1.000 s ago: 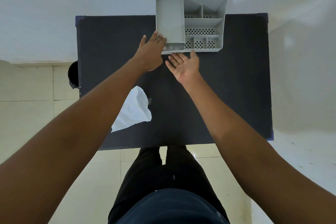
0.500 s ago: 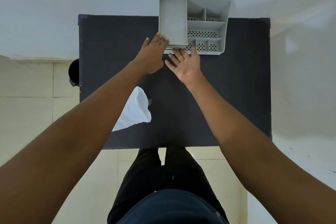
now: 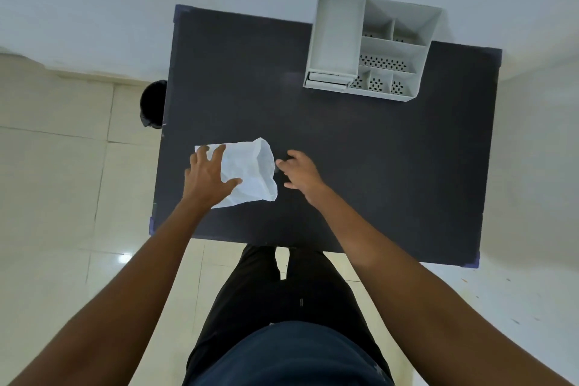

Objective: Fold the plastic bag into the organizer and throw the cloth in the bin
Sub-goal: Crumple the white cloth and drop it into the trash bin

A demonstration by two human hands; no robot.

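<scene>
Both our hands have left the organizer [image 3: 372,50] at one o'clock; left hand [image 3: 208,177] spread flat on the white cloth [image 3: 250,174] near the worktop's [image 3: 376,166] nine-o'clock edge, right hand [image 3: 300,174] loosely open beside it.

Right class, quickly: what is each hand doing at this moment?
Left hand: open, fingers spread, pressing flat on the white cloth.
Right hand: loosely curled beside the cloth's edge, holding nothing that shows.
</scene>
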